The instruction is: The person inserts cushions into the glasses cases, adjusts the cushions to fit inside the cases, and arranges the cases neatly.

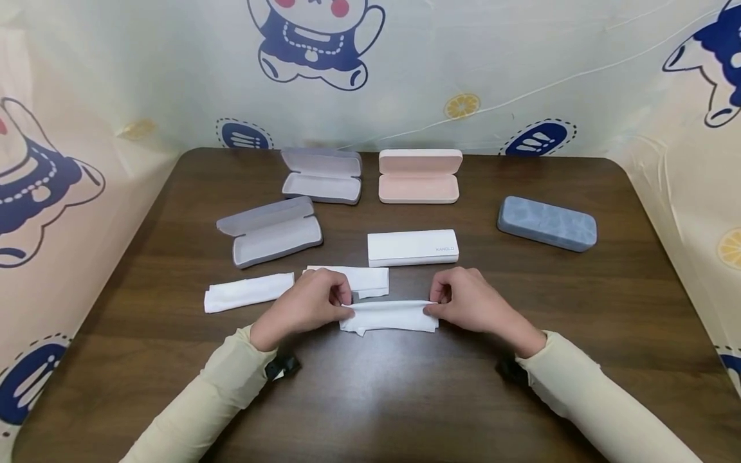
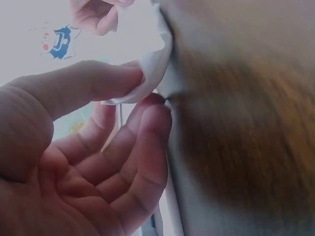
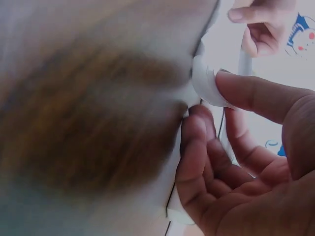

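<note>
A white cloth (image 1: 389, 316), folded into a narrow strip, lies across the table between both hands. At its left end my left hand (image 1: 315, 299) pinches it, thumb on the near side; the left wrist view shows the cloth (image 2: 152, 73) bent into a curve by the thumb. My right hand (image 1: 469, 299) pinches the opposite end, and in the right wrist view the folded layers of the cloth curl under that thumb. A second folded white cloth (image 1: 370, 278) lies just behind, partly covered by the left hand. A third folded cloth (image 1: 249, 292) rests farther left.
Behind the hands stands a closed white glasses case (image 1: 412, 249). Two open grey cases (image 1: 278, 241) (image 1: 321, 186) and an open pink case (image 1: 419, 188) stand farther back. A closed blue case (image 1: 547, 223) lies at the right on the brown table (image 1: 625, 308).
</note>
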